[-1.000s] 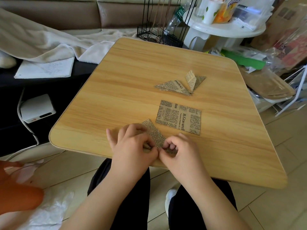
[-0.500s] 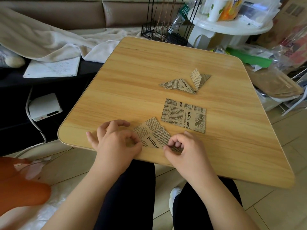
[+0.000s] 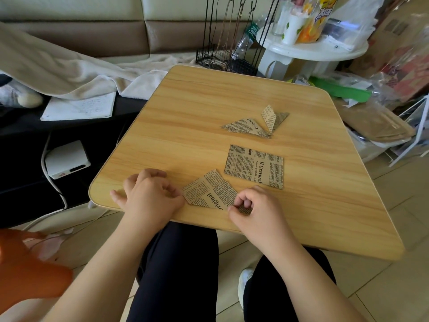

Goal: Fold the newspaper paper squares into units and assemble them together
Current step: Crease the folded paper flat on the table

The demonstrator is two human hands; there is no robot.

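Observation:
A half-folded newspaper piece (image 3: 210,194) lies near the front edge of the wooden table (image 3: 185,117). My left hand (image 3: 148,196) has its fingers curled, and their tips are at the piece's left corner. My right hand (image 3: 253,210) pinches the piece's right corner against the table. A flat, unfolded newspaper square (image 3: 254,166) lies just behind the piece, to the right. Further back are two folded units: a flat triangular one (image 3: 243,127) and one (image 3: 274,118) with a flap standing up, the two touching at their tips.
Behind the table stand a black wire rack (image 3: 222,59) and a white round side table (image 3: 311,49) with cups and packets. Bags and a brown tray (image 3: 376,124) crowd the right edge. A white box (image 3: 67,161) and cable sit on the floor at the left.
My left hand has slid left along the piece's lower edge, away from my right hand, and more of the folded piece now shows. My right hand stays on the right corner.

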